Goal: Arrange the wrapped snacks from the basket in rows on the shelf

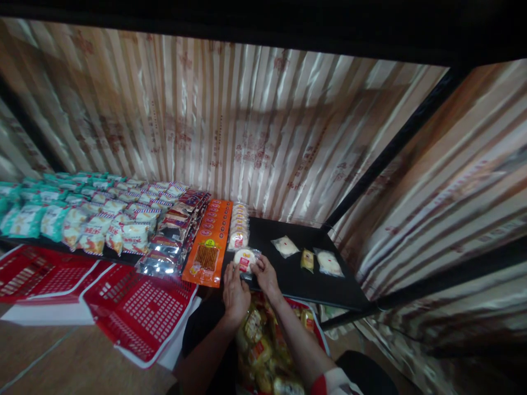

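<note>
My left hand (235, 293) and my right hand (265, 276) both pinch a small clear packet with a round white cake and a red label (245, 259), holding it at the front of a black shelf (288, 274). The packet sits at the near end of a row of like packets (239, 225). Left of that row lies a stack of long orange packets (209, 241). Three loose small packets lie on the shelf to the right: a white one (285, 246), a yellow one (307, 259) and a round white one (328, 263).
Rows of silver, striped and green snack packets (102, 219) fill the shelf's left part. Red plastic baskets (135, 307) lie on the floor at left. A red basket with yellow-wrapped snacks (263, 345) is under my arms. Striped curtain (247, 126) lines the back and right.
</note>
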Demonstrator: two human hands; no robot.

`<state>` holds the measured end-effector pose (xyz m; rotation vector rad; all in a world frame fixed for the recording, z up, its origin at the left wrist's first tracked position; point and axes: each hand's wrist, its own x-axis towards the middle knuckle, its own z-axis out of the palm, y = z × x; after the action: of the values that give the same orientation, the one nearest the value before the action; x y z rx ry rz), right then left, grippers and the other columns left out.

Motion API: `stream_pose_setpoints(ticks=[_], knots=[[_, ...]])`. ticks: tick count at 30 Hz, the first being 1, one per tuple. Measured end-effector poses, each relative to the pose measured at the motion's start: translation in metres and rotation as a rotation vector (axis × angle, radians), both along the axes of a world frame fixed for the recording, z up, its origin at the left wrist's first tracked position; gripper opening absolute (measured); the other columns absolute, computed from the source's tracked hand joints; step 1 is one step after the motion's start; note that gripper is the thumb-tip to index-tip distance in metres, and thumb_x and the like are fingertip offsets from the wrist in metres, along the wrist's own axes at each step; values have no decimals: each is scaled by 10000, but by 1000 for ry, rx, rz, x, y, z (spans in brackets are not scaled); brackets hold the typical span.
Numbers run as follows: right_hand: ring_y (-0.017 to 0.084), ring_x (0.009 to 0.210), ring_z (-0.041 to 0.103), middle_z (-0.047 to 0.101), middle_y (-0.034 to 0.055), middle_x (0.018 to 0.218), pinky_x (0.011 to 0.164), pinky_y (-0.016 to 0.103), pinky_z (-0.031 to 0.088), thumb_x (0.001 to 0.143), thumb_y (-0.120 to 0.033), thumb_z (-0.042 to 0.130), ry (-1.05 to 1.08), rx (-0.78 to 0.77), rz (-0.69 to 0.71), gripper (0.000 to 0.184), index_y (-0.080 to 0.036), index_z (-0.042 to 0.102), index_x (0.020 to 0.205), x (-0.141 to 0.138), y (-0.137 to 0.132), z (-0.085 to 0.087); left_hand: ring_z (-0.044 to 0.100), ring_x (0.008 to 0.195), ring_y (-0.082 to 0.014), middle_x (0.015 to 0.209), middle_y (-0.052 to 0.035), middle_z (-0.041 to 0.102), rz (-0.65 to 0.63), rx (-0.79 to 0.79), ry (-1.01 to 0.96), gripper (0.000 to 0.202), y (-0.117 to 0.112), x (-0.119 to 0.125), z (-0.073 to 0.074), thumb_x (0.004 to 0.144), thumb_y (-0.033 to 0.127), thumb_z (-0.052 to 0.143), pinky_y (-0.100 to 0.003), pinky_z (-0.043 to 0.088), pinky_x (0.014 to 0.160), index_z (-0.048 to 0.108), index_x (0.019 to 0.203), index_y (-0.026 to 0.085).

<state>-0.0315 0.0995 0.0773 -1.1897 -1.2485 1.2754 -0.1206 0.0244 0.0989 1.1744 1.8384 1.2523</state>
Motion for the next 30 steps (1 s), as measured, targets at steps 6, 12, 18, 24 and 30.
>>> stream_pose_setpoints(ticks=[6, 12, 18, 24, 30], knots=[[174, 757, 599, 644, 21, 819, 694, 298, 478, 579, -352, 610, -4, 3, -17, 335, -211, 541, 875, -9, 13, -2, 182, 1329, -182, 1406, -41, 320, -38, 18, 36, 590, 7, -2, -11, 645, 20, 445, -296, 130, 1108, 480, 1211, 181], [140, 677, 549, 602, -10, 750, 633, 256, 457, 559, -331, 594, -93, 14, -92, 303, -206, 561, 834, -16, 28, -7, 192, 1326, -170, 1404, -59, 322, -77, 34, 97, 601, 18, -4, -16, 665, 19, 400, -288, 159, 1103, 442, 1250, 150], [123, 588, 515, 586, -22, 667, 547, 233, 429, 589, -375, 580, -164, 30, -133, 304, -215, 594, 848, -20, 35, -10, 216, 1319, -189, 1369, -72, 380, -71, 54, 48, 601, 26, -4, -17, 631, 9, 408, -309, 153, 1109, 481, 1214, 139], [103, 538, 480, 573, -22, 658, 513, 220, 410, 572, -354, 588, -124, -3, -170, 329, -194, 597, 859, -25, 41, -13, 220, 1318, -182, 1354, -85, 401, -68, 40, 105, 588, 34, -4, -22, 657, 7, 379, -306, 163, 1110, 466, 1226, 124], [92, 511, 455, 559, -26, 645, 484, 211, 384, 578, -323, 569, -110, 5, -162, 357, -174, 598, 901, -29, 49, -13, 217, 1318, -191, 1356, -87, 397, -73, 64, 124, 580, 40, -5, -26, 666, 8, 383, -317, 164, 1112, 466, 1227, 126]])
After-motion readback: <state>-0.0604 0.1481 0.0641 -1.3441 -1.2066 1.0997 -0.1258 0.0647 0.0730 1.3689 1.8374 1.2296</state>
